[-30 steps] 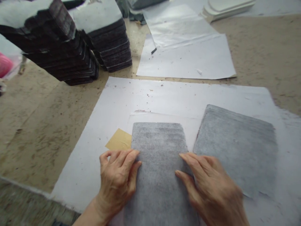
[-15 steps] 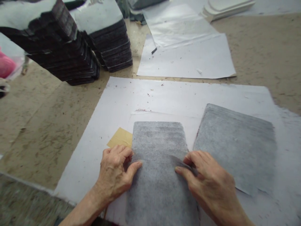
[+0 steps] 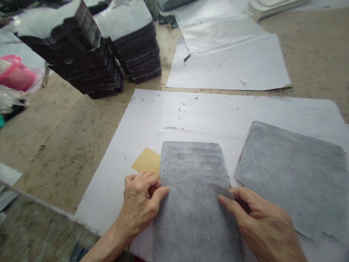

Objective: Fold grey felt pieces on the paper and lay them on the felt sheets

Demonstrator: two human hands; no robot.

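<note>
A pile of grey, felt-like sheets lies in front of me, with the straight top edge of one sheet running across it between my hands. My left hand is closed at the left side of that sheet, thumb on top and fingers curled at its edge. On the other side, my right hand pinches the sheet's top right corner between thumb and forefinger, lifting it slightly so that it bends up. The lower end of the sheet runs out of view. A tan paper piece rests beside the pile, near my left knuckles.
A second grey sheet stack lies at the right on the white paper. Two tall piles of dark, white-topped pieces, a left one and a right one, stand at the back left. Behind are clear film and a pink item.
The view has shifted left, so everything appears further right. My right hand still holds the sheet's corner and sits slightly lower and further out; my left hand keeps its place on the sheet.
</note>
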